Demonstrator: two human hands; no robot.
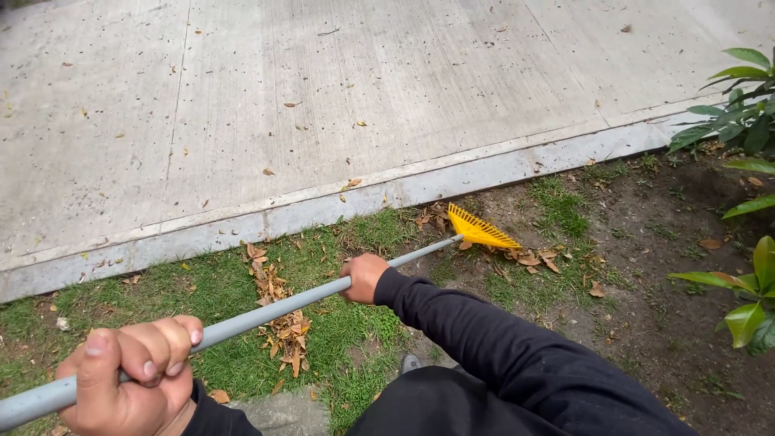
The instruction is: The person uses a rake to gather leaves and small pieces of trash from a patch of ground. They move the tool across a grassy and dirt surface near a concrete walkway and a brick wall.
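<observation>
The rake (pixel 323 287) is held by both hands and lies slanted across the view, from the lower left corner up toward the middle. Nearest to the camera, the grey handle (pixel 250 319) is clasped by the left hand (pixel 133 375) at its near end — the fingers are wrapped fully around the pole, the thumb is laid over it, and the grip is closed tight on the handle. A little farther along, the pole is grasped by the right hand (pixel 365 276), also closed around it; the arm is covered by a black sleeve (pixel 500 347). Beside the sleeve, a small grey part of a shoe (pixel 410 363) is seen on the grass (pixel 339 323).

Under the handle, between the two hands, a row of dry brown leaves (pixel 278 315) is gathered on the grass. Farther out, the yellow fan-shaped head (pixel 480 230) is rested on the ground just beside the concrete curb (pixel 323 210), and some loose leaves are scattered near its tines. To the right, bare dark soil (pixel 670 266) is found, and the glossy leaves of a green plant (pixel 743 121) are seen at the edge. Beyond the curb, a wide concrete pavement (pixel 323 81) is spread — only a few small leaves are lying on it.
</observation>
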